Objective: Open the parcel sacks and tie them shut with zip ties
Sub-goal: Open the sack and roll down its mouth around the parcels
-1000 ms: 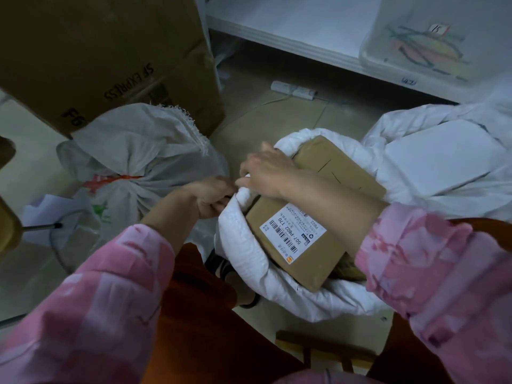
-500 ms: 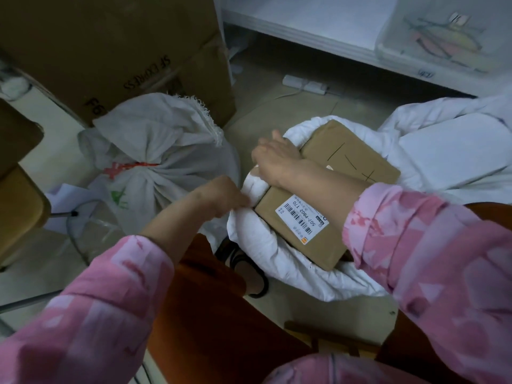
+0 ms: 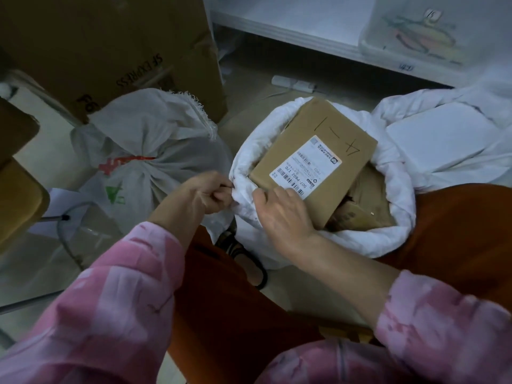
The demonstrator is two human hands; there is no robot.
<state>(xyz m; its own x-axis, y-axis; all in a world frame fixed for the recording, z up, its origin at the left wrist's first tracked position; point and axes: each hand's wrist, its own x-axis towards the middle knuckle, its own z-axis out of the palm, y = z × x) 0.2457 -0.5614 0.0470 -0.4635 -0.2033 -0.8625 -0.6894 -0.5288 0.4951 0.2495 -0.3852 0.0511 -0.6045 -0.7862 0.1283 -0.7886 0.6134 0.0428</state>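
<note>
Looming at the far left, a big brown cardboard carton (image 3: 110,45) with upside-down printing takes up more room than anything else on the floor. Across from it, far right, runs a white shelf (image 3: 299,26) with a clear plastic bin (image 3: 432,31) sitting on it. Below that bin, a heap of white sacking (image 3: 443,139) spreads over the right side.

In the middle stands the open white sack (image 3: 399,206), its mouth rolled down into a thick rim. Just left of it, and touching it low down, sits a grey sack (image 3: 149,139) already gathered tight at the neck, with red and green print on its side. A brown parcel (image 3: 327,151) lies tilted on top inside the open sack, its white shipping label (image 3: 307,164) facing up and pen marks on the bare cardboard. More brown packets show beneath it.

The person's pink sleeves come in from the near edge. Their right hand (image 3: 282,214) lies over the near-left rim of the open sack, fingers spread and loosely bent, fingertips touching the parcel's near corner. Their left hand (image 3: 207,195) is just beside it, fingers curled tight, pinching a fold of the same rim. A white power strip (image 3: 293,83) lies on the floor far behind the sack.
</note>
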